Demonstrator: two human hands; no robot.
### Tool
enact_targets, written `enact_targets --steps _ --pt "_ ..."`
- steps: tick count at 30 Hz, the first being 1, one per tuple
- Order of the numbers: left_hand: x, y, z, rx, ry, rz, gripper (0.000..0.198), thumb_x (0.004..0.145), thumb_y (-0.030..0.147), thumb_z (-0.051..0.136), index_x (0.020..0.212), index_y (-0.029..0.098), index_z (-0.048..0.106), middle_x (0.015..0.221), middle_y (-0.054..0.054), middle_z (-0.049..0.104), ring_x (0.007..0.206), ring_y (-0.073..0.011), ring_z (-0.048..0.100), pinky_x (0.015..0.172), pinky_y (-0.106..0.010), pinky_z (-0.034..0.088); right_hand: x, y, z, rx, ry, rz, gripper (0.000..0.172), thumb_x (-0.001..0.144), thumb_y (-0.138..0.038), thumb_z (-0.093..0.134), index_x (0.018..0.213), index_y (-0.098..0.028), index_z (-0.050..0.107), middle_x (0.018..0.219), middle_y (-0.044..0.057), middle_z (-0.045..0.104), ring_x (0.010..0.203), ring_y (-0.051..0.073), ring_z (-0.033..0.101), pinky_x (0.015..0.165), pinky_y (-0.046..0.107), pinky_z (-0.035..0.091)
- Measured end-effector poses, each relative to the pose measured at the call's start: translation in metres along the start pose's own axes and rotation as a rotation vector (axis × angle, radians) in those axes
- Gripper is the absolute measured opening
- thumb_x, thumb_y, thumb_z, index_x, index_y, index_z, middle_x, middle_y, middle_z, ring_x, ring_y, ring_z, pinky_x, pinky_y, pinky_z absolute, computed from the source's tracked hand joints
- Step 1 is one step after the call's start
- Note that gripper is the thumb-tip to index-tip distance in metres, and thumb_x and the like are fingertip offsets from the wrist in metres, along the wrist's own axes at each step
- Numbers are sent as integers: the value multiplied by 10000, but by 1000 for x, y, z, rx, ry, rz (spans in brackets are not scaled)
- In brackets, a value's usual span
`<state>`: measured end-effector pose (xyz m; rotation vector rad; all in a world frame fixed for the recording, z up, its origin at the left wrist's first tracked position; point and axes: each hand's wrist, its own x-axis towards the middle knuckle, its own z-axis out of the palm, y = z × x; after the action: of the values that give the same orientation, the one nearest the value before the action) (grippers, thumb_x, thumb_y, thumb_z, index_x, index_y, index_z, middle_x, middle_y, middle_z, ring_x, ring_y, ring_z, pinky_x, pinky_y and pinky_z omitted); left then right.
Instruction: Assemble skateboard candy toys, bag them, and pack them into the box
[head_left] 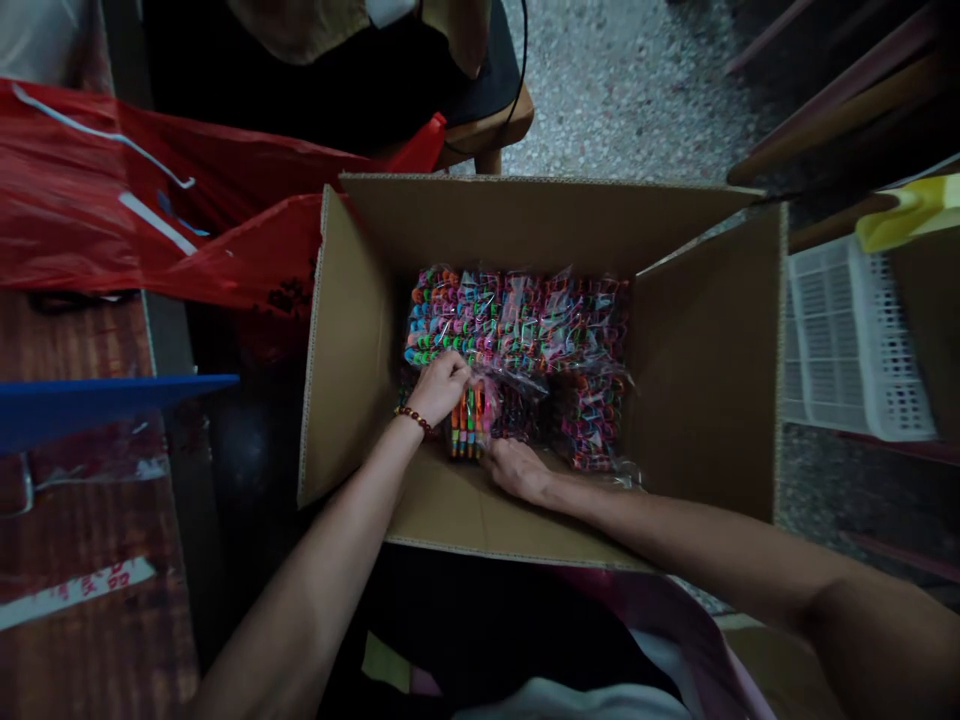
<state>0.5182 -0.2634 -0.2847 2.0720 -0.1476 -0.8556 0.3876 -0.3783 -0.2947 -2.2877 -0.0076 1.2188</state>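
Note:
An open cardboard box (697,380) holds several clear plastic packs (517,315) of small colourful items, stacked in rows. Nearer the front wall, a pack of bright pen-like sticks (469,422) lies between my hands. My left hand (442,385), with a beaded bracelet on the wrist, pinches the upper left edge of that pack. At its lower right edge my right hand (517,468) has its fingers curled against the plastic. Another pack (592,420) sits to the right inside the box.
Red plastic bags (247,180) and a wooden surface (75,350) are on the left, with a blue panel (112,400) jutting in. A white plastic basket (832,340) stands right of the box. Beyond the box are a wooden stool (517,118) and speckled floor.

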Motion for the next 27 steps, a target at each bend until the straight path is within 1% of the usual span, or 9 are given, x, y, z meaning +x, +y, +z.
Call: enact_targets --steps 5,10,14,18,19,21,24,25,27 --pt "-22 17 -20 -114 49 -4 173 840 248 472 680 183 478 713 10 579 725 -121 561 723 -262 468 -33 -16 -26 -108 43 -94 297 905 -243 379 881 -137 656 835 166 704 785 277 676 644 294 427" --pt "-71 57 -49 -535 189 9 153 774 298 573 697 177 518 721 16 571 710 -112 558 690 -239 479 -73 -39 -44 -207 61 -231 296 904 -296 396 1003 -136 625 813 143 702 717 262 668 585 286 395" --pt "-121 85 -64 -714 299 0 153 747 280 628 671 168 558 690 8 552 678 -101 525 649 -202 450 -90 -39 -55 39 30 -407 308 857 -432 537 1065 -218 613 831 48 700 746 210 651 587 247 384" --pt "-155 91 -76 -809 343 26 132 768 274 612 684 173 594 721 -12 566 728 -126 543 708 -235 473 -76 -15 -69 257 -82 -459 404 781 -523 627 1057 -229 642 907 27 691 803 188 634 644 239 442" --pt "-159 92 -80 -838 347 41 132 771 269 605 680 175 591 720 -12 561 737 -130 544 720 -243 476 -69 -9 -75 268 -26 -443 432 788 -514 622 1097 -212 630 954 46 683 835 196 632 687 259 466" --pt "-162 95 -90 -909 350 70 147 772 258 595 653 177 563 686 -1 526 716 -127 532 708 -246 479 -55 -2 -91 231 242 -424 516 815 -464 606 1235 -170 543 1124 109 622 984 232 599 827 332 481" --pt "-158 108 -105 -996 349 92 192 765 250 582 607 179 500 629 15 452 659 -120 494 652 -242 473 -40 -11 -127 44 698 -520 795 768 -395 679 1416 -137 298 1415 185 365 1304 304 349 1058 468 319" --pt "-156 113 -109 -999 351 94 198 764 248 576 600 180 488 622 17 437 644 -118 482 633 -241 469 -38 -19 -141 -37 775 -586 895 724 -388 724 1438 -142 243 1467 186 282 1364 324 237 1099 505 231" --pt "-153 124 -115 -971 343 96 196 760 244 566 595 184 478 622 15 429 633 -121 475 609 -245 465 -36 -38 -166 -188 798 -758 1070 620 -403 803 1458 -164 183 1520 171 170 1409 353 57 1124 554 59"
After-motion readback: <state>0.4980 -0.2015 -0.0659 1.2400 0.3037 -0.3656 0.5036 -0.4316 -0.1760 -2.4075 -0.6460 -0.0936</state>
